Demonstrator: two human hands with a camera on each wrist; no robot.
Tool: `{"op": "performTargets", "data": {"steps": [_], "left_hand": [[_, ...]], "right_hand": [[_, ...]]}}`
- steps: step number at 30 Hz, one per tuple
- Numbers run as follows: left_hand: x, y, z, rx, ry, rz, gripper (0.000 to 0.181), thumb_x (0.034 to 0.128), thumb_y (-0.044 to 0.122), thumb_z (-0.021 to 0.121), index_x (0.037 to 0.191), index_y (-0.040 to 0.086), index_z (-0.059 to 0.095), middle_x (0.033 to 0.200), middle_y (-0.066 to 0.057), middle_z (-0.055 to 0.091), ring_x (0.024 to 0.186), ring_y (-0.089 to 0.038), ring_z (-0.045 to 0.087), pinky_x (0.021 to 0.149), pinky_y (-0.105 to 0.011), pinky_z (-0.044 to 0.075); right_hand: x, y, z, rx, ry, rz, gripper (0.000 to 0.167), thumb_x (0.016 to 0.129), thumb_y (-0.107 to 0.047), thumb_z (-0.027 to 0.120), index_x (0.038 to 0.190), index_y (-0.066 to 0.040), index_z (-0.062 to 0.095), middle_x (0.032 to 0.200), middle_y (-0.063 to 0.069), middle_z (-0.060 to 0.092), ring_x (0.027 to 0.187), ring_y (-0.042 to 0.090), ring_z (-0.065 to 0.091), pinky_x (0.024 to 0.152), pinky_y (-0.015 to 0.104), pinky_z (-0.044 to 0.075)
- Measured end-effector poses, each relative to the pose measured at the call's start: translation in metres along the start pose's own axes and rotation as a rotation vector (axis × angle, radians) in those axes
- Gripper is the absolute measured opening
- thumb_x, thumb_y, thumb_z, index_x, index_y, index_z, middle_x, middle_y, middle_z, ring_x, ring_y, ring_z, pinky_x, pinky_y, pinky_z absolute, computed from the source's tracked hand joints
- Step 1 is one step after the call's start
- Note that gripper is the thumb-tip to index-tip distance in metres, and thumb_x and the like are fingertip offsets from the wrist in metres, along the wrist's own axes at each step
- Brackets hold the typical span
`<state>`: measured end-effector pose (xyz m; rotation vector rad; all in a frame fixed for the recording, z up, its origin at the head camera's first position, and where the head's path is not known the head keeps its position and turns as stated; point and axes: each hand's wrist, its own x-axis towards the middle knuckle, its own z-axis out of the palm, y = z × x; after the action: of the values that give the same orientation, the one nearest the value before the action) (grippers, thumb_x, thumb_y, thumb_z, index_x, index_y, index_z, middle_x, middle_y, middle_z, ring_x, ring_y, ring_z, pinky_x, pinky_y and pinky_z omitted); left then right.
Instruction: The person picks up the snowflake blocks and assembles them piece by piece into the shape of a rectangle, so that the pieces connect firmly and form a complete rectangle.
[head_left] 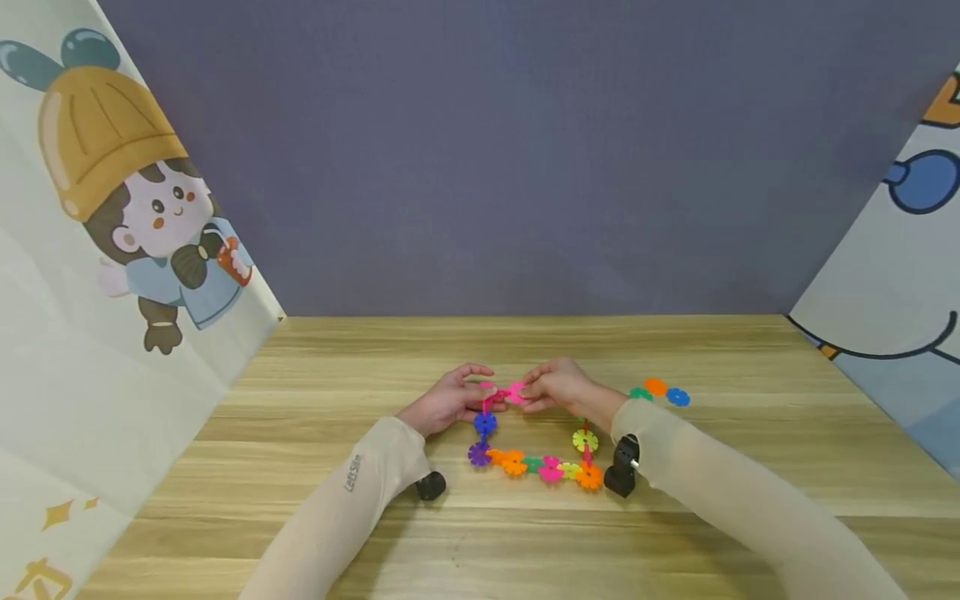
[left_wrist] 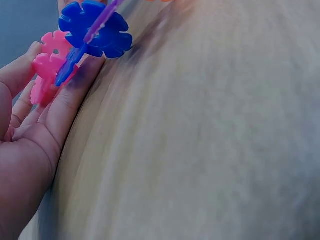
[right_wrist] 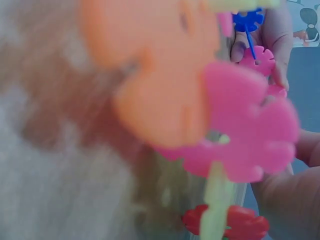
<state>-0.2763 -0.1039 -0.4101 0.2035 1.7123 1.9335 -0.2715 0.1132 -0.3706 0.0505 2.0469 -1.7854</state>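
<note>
A chain of interlocking plastic snowflake discs [head_left: 513, 463] lies on the table as an open-cornered frame, in blue, purple, orange, green, pink and yellow. At its far left corner my left hand [head_left: 448, 402] holds pink discs [left_wrist: 50, 70] between thumb and fingers, just beyond a blue disc [left_wrist: 95, 30]. My right hand [head_left: 558, 386] pinches another pink disc [head_left: 517, 392], which meets the left hand's pieces. The right forearm passes over the chain's far right end, hiding part of it. Close to the right wrist camera, an orange disc [right_wrist: 160, 75] and a pink disc [right_wrist: 250, 125] look large and blurred.
Beyond the right forearm lie loose discs: a green one [head_left: 641, 393], an orange one [head_left: 656, 387] and a blue one [head_left: 678, 397]. The wooden table [head_left: 360, 350] ends at a dark grey back panel [head_left: 480, 167]. Black wrist cameras hang beneath both sleeves.
</note>
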Motion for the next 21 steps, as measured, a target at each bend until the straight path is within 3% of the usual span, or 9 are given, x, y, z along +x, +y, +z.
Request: {"op": "performTargets", "data": {"steps": [14,21], "left_hand": [[0.004,0.0004,0.0014,0.02,0.006,-0.007,0.036,0.1023,0.003,0.054,0.136,0.003,0.041,0.118,-0.021,0.067,0.095,-0.021,0.071,0.068,-0.028,0.06],[0.0065,-0.0029,-0.0016,0.035,-0.037,0.0,0.04,0.1031,0.009,0.054,0.14,0.003,0.042,0.119,-0.021,0.067,0.099,-0.023,0.071,0.069,-0.028,0.059]], "right_hand": [[0.0006,-0.0056,0.005,-0.068,0.002,0.01,0.028,0.09,0.016,0.058,0.117,0.022,0.057,0.083,0.016,0.063,0.063,0.016,0.067,0.07,0.032,0.062],[0.0048,-0.0056,0.0035,-0.092,-0.039,0.019,0.028,0.091,0.013,0.06,0.118,0.021,0.057,0.084,0.018,0.066,0.064,0.018,0.068,0.07,0.033,0.062]]}}
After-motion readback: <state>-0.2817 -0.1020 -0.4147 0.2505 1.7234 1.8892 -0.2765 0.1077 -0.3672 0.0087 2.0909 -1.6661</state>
